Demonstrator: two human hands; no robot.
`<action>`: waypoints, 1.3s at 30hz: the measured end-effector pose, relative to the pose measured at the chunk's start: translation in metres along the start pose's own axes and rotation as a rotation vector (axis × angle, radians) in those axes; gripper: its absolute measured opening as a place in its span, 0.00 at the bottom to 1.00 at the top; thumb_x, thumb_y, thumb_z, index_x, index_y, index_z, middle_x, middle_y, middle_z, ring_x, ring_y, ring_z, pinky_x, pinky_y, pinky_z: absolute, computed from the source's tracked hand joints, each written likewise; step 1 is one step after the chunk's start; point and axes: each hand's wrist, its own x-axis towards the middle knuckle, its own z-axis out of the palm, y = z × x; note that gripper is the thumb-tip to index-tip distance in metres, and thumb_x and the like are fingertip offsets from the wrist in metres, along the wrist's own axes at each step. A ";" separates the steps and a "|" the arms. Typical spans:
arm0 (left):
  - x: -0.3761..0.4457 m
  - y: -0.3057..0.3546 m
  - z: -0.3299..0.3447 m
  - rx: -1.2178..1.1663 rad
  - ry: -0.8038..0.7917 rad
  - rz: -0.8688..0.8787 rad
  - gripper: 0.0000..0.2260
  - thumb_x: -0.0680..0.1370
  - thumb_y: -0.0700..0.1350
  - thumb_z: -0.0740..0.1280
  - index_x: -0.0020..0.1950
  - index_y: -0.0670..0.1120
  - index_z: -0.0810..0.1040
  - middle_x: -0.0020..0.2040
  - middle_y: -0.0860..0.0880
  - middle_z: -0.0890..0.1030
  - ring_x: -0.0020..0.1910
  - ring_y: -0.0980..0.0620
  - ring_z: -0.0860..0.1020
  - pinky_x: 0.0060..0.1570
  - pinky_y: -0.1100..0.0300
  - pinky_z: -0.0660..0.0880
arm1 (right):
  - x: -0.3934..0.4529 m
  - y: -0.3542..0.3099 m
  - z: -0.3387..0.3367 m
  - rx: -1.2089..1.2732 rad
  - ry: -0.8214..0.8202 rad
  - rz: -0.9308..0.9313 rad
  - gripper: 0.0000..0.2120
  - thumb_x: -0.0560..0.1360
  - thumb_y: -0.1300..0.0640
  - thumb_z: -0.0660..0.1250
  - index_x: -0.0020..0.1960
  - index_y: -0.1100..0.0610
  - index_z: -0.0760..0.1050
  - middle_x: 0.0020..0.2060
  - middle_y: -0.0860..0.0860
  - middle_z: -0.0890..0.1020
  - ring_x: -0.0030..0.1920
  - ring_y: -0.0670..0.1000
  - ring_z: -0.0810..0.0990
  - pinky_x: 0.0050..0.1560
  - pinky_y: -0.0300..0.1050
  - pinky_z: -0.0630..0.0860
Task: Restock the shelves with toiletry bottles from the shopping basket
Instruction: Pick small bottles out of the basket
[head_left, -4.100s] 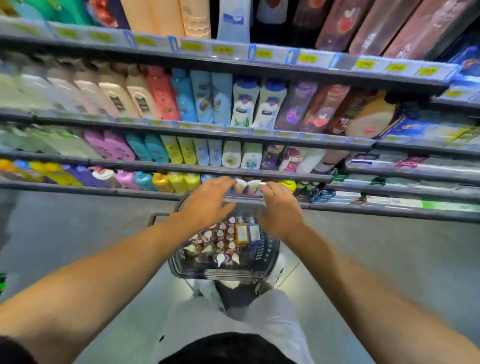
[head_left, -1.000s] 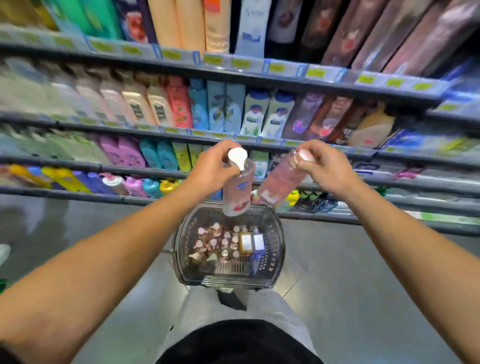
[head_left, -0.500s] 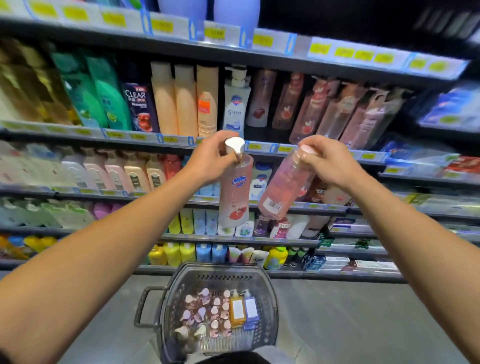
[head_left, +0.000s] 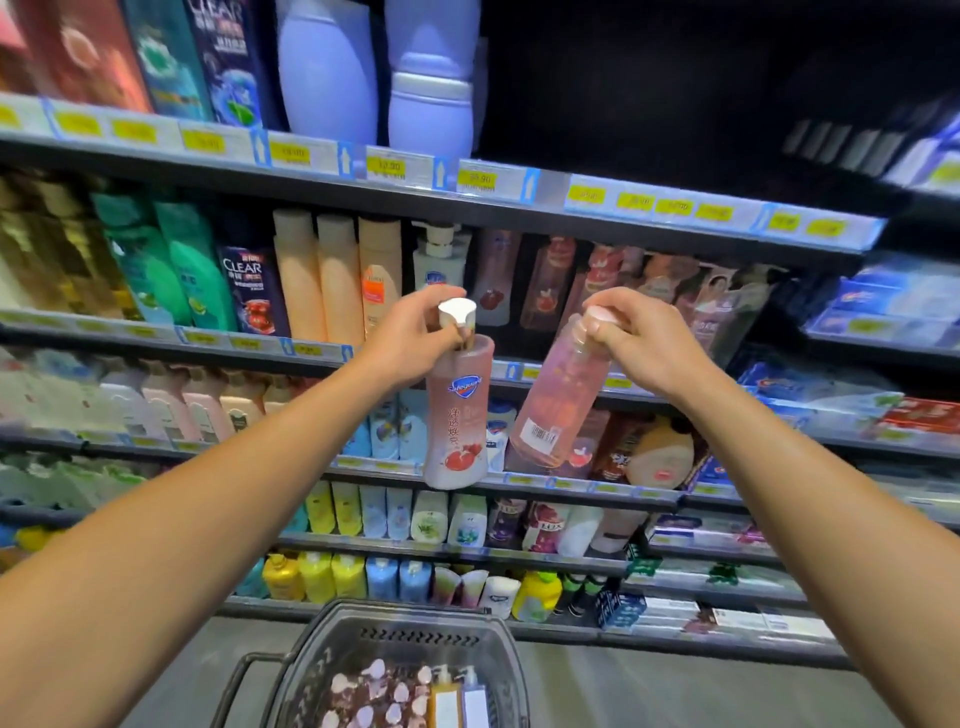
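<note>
Left grip: the left hand (head_left: 410, 332) curls round the neck of a pink Safeguard bottle (head_left: 457, 415), just under its white pump cap; the bottle hangs upright.
Right grip: the right hand (head_left: 636, 338) pinches the capped top of a second pink bottle (head_left: 561, 400), which tilts with its base swung left, barcode label facing the camera.
Bottles to each other: near at their bases, not touching; both are held in the air in front of the shelves.
Shelf edge ahead: a row of similar reddish-pink bottles (head_left: 550, 280) stands on the shelf behind the hands, behind a strip of yellow price tags (head_left: 478, 179) on the edge above.
Open room: a dark unfilled stretch (head_left: 649, 93) lies on the top shelf, right of two pale lilac bottles (head_left: 431, 78).
Shopping basket (head_left: 400, 634): low in the middle of the view, below both arms, its grey rim well apart from the hands; many small pump-topped bottles (head_left: 384, 691) stand inside.
Floor: a grey strip (head_left: 701, 691) lies between basket and lowest shelf.
</note>
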 end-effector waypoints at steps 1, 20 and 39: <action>0.004 0.000 0.003 0.009 0.012 0.001 0.20 0.77 0.37 0.70 0.69 0.44 0.73 0.58 0.48 0.79 0.55 0.54 0.78 0.55 0.63 0.74 | 0.005 0.003 -0.004 -0.004 0.004 -0.016 0.11 0.77 0.56 0.66 0.59 0.54 0.78 0.54 0.48 0.81 0.56 0.51 0.77 0.54 0.41 0.68; 0.051 -0.010 0.025 0.092 0.225 -0.036 0.18 0.75 0.36 0.71 0.64 0.46 0.76 0.48 0.54 0.80 0.41 0.64 0.76 0.45 0.68 0.74 | 0.096 0.035 -0.001 0.038 0.092 -0.255 0.14 0.76 0.59 0.67 0.61 0.53 0.76 0.53 0.51 0.82 0.52 0.55 0.79 0.50 0.40 0.69; 0.068 -0.041 0.018 0.144 0.204 -0.117 0.20 0.74 0.36 0.71 0.66 0.46 0.76 0.57 0.50 0.80 0.54 0.54 0.78 0.55 0.61 0.76 | 0.147 0.024 0.097 0.482 0.085 0.311 0.11 0.72 0.50 0.70 0.47 0.57 0.75 0.47 0.52 0.81 0.51 0.55 0.79 0.52 0.47 0.74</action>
